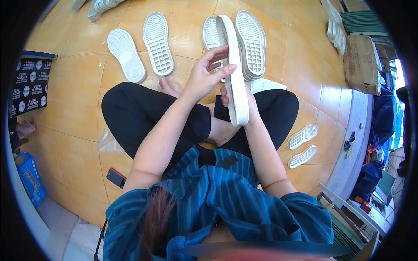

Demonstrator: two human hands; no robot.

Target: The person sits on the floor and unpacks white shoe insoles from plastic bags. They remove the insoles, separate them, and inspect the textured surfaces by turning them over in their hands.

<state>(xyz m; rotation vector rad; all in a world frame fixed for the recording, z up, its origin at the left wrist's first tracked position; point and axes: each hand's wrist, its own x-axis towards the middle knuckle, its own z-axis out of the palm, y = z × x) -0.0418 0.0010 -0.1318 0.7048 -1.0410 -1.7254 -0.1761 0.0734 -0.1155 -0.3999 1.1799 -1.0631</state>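
Above my crossed legs a white shoe sole (237, 89) is held up on its edge, its long side wall turned toward me. My left hand (208, 74) grips it near the middle, thumb on the wall and fingers curled over the ribbed face. Lower down, my right hand (225, 96) grips it too; the sole hides most of that hand, and only a few fingertips show. Just beyond stands a stack of similar soles (251, 45), with another sole (210, 32) beside it, partly covered by the held one.
Two more soles (158, 43) (126, 55) lie on the wooden floor at the far left. A small pair of soles (302, 137) rests right of my knee. Near my left elbow lies a phone (116, 177). Boxes (361, 65) stand at the right, and a black-printed box (31, 85) at the left.
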